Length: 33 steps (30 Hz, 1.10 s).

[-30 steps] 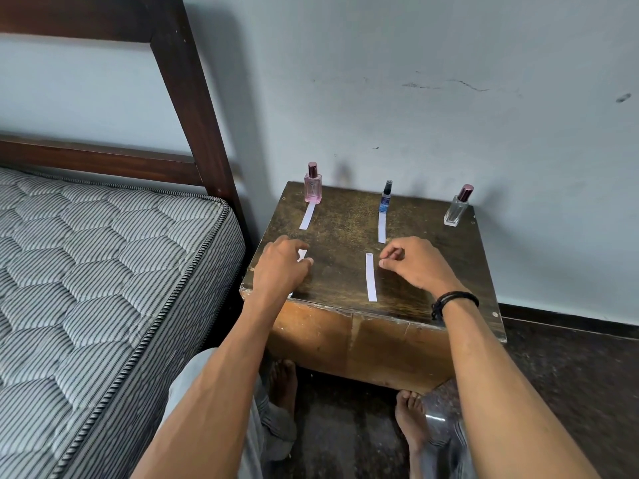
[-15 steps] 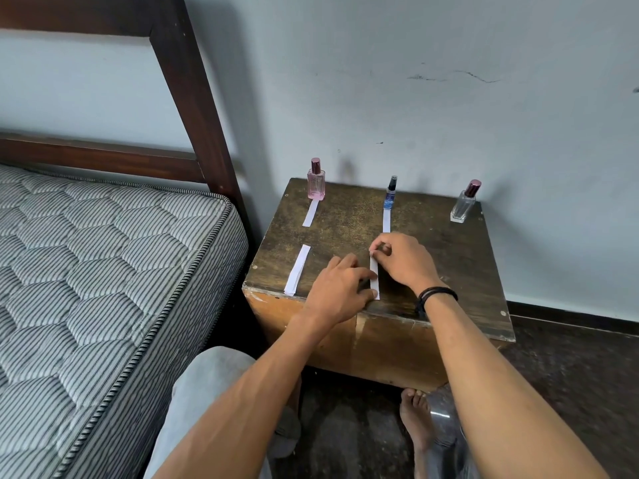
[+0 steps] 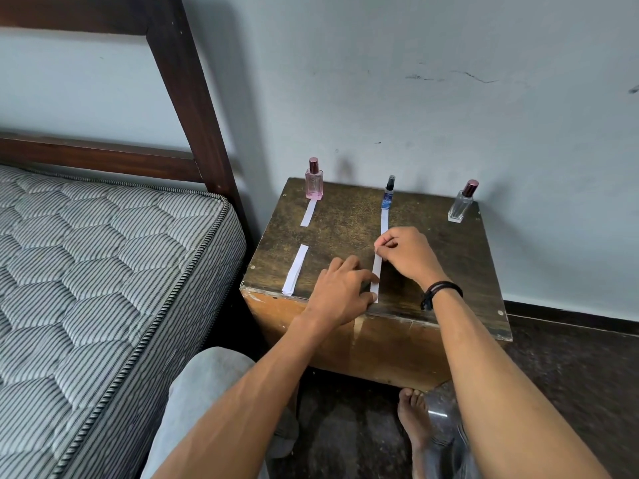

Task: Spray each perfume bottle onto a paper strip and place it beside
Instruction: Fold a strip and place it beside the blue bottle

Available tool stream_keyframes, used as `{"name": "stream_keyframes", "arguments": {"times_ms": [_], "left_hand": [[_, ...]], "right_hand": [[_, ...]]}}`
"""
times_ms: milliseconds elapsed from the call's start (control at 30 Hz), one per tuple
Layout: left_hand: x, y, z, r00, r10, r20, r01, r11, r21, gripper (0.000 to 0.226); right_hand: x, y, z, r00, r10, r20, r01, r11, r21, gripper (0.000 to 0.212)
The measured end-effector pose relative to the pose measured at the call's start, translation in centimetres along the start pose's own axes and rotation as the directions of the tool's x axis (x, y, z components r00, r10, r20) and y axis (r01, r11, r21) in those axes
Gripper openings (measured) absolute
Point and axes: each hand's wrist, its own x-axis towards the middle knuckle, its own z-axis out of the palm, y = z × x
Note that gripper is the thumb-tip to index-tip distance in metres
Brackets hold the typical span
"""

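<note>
Three perfume bottles stand along the back of the wooden stool (image 3: 449, 271): a pink bottle (image 3: 314, 181), a slim blue bottle (image 3: 388, 193) and a clear bottle (image 3: 462, 202). A paper strip (image 3: 308, 212) lies in front of the pink bottle, and another strip (image 3: 384, 221) in front of the blue one. A small stack of strips (image 3: 295, 269) lies near the front left edge. My right hand (image 3: 408, 254) pinches the far end of a loose strip (image 3: 376, 276) near the front edge. My left hand (image 3: 340, 292) rests its fingertips on that strip's near end.
A striped mattress (image 3: 103, 288) and a dark wooden bed frame (image 3: 193, 108) stand close on the left. The wall runs right behind the stool. My bare foot (image 3: 415, 420) and knee are on the dark floor below the stool.
My left hand left the stack at the front left and moved right to the middle strip. My right hand closed its fingertips on that strip's far end.
</note>
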Motion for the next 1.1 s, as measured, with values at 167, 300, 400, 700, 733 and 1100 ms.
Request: {"name": "stream_keyframes", "arguments": {"times_ms": [167,300,400,700,733,1100], "left_hand": [[0.0,0.2,0.1,1.000,0.004,0.002,-0.004,1.000,-0.008,0.034],[0.0,0.5,0.3,1.000,0.001,0.013,-0.001,1.000,-0.013,0.033],[0.0,0.5,0.3,1.000,-0.003,0.011,0.003,1.000,-0.015,0.033],[0.1,0.5,0.2,1.000,-0.009,0.025,0.010,1.000,-0.023,0.033],[0.1,0.6,0.2,1.000,-0.010,0.028,0.011,1.000,-0.023,0.034],[0.1,0.6,0.0,1.000,-0.007,0.030,0.007,1.000,-0.021,0.034]], "right_hand": [[0.2,0.8,-0.7,0.999,0.034,0.026,-0.035,0.998,0.044,0.014],[0.1,1.1,-1.2,0.996,0.084,0.041,-0.089,0.989,0.118,0.013],[0.1,1.2,-1.3,0.994,0.102,0.042,-0.107,0.982,0.154,0.013],[0.4,1.6,-1.3,0.992,0.102,0.071,-0.112,0.982,0.154,0.017],[0.4,1.6,-1.4,0.992,0.102,0.073,-0.112,0.981,0.157,0.018],[0.3,1.7,-1.6,0.995,0.068,0.076,-0.077,0.988,0.130,0.022]]}}
